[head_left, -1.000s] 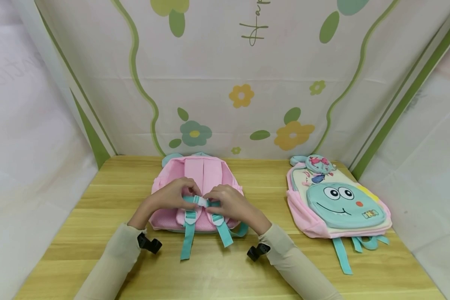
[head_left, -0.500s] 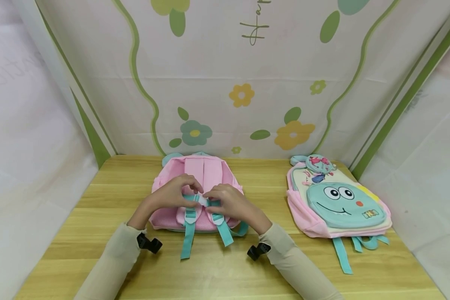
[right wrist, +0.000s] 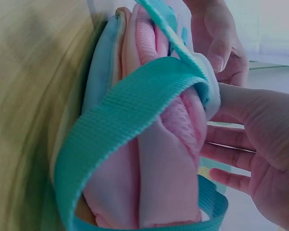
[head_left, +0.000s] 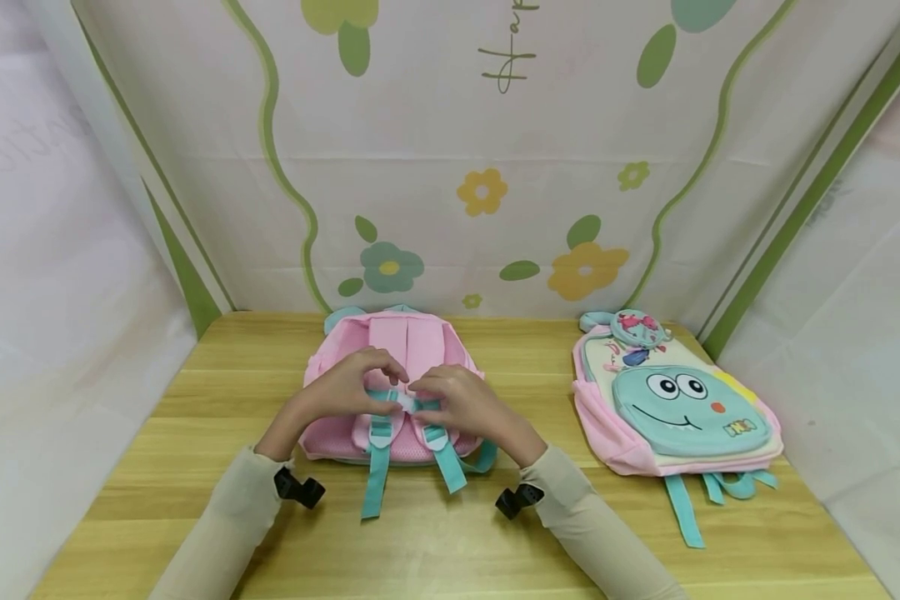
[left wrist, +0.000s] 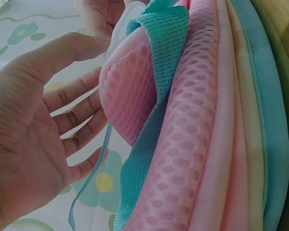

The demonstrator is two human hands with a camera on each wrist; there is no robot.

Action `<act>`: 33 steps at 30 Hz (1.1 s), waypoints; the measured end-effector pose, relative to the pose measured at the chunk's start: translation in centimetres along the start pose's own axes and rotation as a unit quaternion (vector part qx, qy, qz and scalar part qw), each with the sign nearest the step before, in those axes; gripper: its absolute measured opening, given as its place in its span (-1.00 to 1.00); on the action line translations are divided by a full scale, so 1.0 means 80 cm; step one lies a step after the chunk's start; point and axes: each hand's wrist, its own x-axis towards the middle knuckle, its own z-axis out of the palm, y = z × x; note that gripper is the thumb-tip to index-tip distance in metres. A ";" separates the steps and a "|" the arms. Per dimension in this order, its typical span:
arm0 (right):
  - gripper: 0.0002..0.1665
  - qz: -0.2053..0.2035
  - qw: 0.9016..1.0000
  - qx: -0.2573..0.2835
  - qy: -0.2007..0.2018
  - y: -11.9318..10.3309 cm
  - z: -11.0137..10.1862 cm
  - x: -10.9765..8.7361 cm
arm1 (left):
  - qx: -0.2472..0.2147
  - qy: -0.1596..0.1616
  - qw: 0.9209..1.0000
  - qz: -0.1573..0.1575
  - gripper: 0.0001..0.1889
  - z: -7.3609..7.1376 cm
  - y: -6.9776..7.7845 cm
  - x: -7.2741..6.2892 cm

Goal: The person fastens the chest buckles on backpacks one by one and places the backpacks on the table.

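Note:
A pink child's backpack lies with its back panel and shoulder straps facing up. A white buckle joins a teal chest strap across the shoulder straps. My left hand is curved at the buckle's left, thumb and fingers apart. Spread fingers of that left hand show beside the padded strap in the left wrist view. My right hand curves at the buckle's right, with strap visible between its thumb and forefinger. In the right wrist view, the right hand has its lower fingers extended; its thumb tip is partly hidden.
A second backpack with a teal smiling face lies front up at the right of the wooden table. Teal webbing ends hang toward the near edge. A flower-printed cloth stands behind.
My left hand has loosened from the chest strap and its thumb and fingers have parted. The right hand has shifted slightly, its thumb and forefinger further apart. The backpacks stay put.

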 end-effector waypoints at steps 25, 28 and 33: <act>-0.51 0.039 0.997 0.037 0.057 0.021 -0.081 -0.019 | -0.010 0.085 0.996 0.030 -0.49 0.005 0.018 0.027; -0.50 0.038 0.997 0.029 0.053 0.023 -0.095 -0.021 | 0.009 0.094 0.995 0.037 -0.47 0.006 0.025 0.033; -0.49 0.024 0.997 0.018 0.064 0.035 -0.117 -0.031 | 0.044 0.105 0.992 0.045 -0.44 0.007 0.038 0.042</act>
